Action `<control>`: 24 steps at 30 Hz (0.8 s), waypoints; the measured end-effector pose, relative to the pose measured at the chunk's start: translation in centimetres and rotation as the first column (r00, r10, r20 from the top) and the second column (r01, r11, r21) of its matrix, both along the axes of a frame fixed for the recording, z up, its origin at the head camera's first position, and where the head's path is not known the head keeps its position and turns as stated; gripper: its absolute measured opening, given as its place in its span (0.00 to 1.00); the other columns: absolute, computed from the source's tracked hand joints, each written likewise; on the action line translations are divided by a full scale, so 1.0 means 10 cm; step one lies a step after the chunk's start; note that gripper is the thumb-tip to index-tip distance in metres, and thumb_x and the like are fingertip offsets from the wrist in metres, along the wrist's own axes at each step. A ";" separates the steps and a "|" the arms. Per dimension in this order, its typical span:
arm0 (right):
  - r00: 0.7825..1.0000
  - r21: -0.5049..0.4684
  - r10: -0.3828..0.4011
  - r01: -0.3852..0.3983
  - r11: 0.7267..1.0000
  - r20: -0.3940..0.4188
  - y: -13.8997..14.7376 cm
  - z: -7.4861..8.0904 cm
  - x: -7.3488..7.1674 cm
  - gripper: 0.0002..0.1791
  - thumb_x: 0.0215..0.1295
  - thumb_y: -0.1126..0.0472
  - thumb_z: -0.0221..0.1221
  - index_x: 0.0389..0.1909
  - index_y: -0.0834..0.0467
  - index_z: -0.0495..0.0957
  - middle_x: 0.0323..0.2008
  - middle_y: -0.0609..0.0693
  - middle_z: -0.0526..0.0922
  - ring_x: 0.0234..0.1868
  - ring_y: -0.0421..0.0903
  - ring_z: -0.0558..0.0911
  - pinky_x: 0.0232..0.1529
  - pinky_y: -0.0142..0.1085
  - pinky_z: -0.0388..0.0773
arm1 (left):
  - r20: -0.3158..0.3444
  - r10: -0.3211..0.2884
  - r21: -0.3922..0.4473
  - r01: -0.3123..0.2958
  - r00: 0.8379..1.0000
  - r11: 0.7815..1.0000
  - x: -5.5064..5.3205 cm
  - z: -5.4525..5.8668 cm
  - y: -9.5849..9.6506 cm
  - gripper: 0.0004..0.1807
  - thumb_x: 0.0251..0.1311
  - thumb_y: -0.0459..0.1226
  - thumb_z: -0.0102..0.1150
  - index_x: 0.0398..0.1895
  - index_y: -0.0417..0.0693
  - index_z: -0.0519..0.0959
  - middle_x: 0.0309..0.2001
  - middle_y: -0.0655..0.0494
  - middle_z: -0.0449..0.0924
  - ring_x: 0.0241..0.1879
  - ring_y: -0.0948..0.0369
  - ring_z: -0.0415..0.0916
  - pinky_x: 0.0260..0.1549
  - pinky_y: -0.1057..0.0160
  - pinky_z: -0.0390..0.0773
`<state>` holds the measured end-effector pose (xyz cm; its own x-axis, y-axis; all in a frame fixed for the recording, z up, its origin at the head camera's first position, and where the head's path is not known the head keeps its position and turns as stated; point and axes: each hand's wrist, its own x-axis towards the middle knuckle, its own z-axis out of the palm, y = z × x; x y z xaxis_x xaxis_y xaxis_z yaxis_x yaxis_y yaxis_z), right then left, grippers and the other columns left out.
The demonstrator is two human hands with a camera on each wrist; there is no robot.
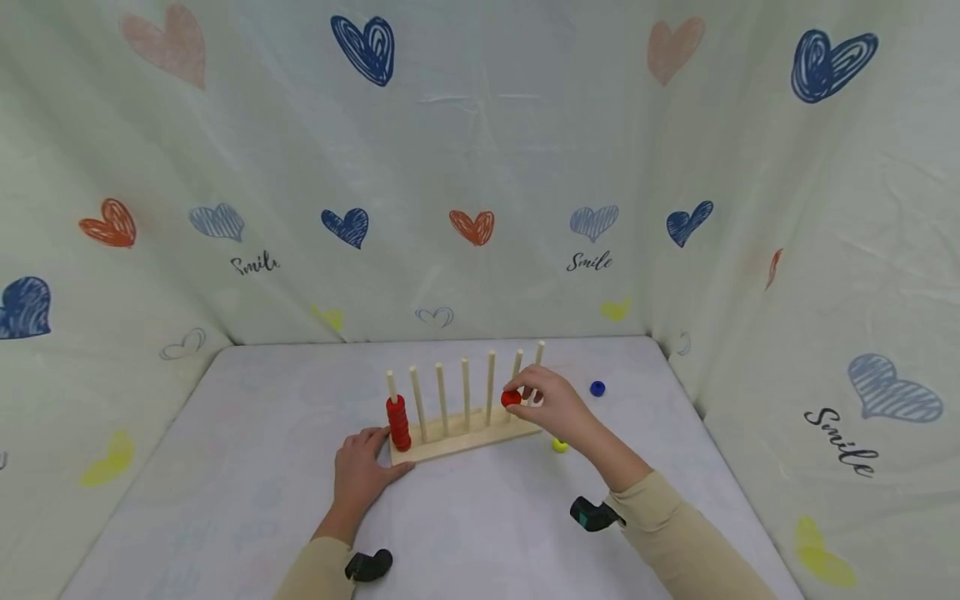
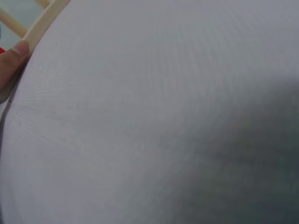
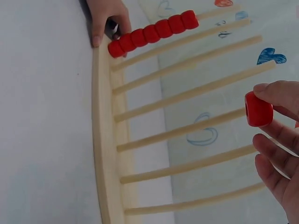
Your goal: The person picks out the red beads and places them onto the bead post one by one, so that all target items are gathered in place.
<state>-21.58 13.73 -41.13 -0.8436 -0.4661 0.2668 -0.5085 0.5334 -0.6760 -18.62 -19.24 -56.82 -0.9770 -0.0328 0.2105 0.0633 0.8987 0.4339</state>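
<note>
A wooden peg rack (image 1: pixel 465 442) stands on the table, with several upright pegs in a row. Its leftmost peg carries a stack of several red beads (image 1: pixel 399 423); the other pegs look bare in the right wrist view. My left hand (image 1: pixel 362 468) grips the rack's left end, thumb along the front edge and fingers round the side. In the left wrist view only its thumb (image 2: pixel 13 60) shows. My right hand (image 1: pixel 553 404) pinches a single red bead (image 3: pixel 259 109) between thumb and fingers, in front of the right-hand pegs. A sliver of red shows at the right wrist view's edge.
A blue bead (image 1: pixel 597 388) lies to the right of the rack. Nearer, a yellow bead (image 1: pixel 560 445) sits partly below my right wrist. The white table (image 1: pixel 480 533) is bounded by curtains (image 1: pixel 480 150) printed with hearts at the back and sides.
</note>
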 end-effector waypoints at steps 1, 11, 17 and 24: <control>1.000 -0.002 0.006 -0.006 1.000 -0.004 -0.02 0.01 0.00 0.12 0.57 0.64 0.70 0.42 0.56 0.83 0.38 0.43 0.79 0.36 0.47 0.76 0.37 0.35 0.77 | 0.005 0.001 -0.002 -0.001 1.000 1.000 0.00 0.00 0.00 0.44 0.40 0.55 0.76 0.59 0.41 0.77 0.54 0.41 0.76 0.52 0.43 0.69 0.49 0.42 0.69; 0.998 -0.047 0.062 -0.063 0.997 -0.030 -0.20 0.12 0.04 0.12 0.56 0.65 0.70 0.42 0.55 0.83 0.40 0.43 0.79 0.37 0.47 0.77 0.37 0.39 0.77 | -0.012 -0.002 0.000 0.002 1.000 1.000 0.02 -0.04 0.02 0.43 0.40 0.56 0.76 0.58 0.41 0.78 0.53 0.42 0.77 0.51 0.45 0.70 0.48 0.43 0.70; 0.995 -0.050 0.094 -0.096 0.994 -0.045 -0.33 0.19 0.07 0.13 0.56 0.64 0.70 0.42 0.54 0.83 0.39 0.41 0.79 0.38 0.44 0.76 0.38 0.39 0.78 | 0.005 0.009 -0.012 -0.009 1.000 1.000 0.04 -0.06 0.03 0.43 0.40 0.56 0.76 0.58 0.42 0.78 0.53 0.43 0.77 0.51 0.45 0.69 0.47 0.43 0.70; 0.988 -0.061 0.121 -0.127 0.990 -0.095 -0.50 0.29 0.02 0.14 0.56 0.64 0.71 0.43 0.54 0.83 0.41 0.41 0.80 0.38 0.40 0.76 0.39 0.35 0.78 | 0.002 0.012 -0.027 -0.012 1.000 1.000 0.02 -0.01 0.01 0.43 0.40 0.57 0.76 0.59 0.41 0.77 0.53 0.43 0.77 0.51 0.45 0.70 0.47 0.43 0.70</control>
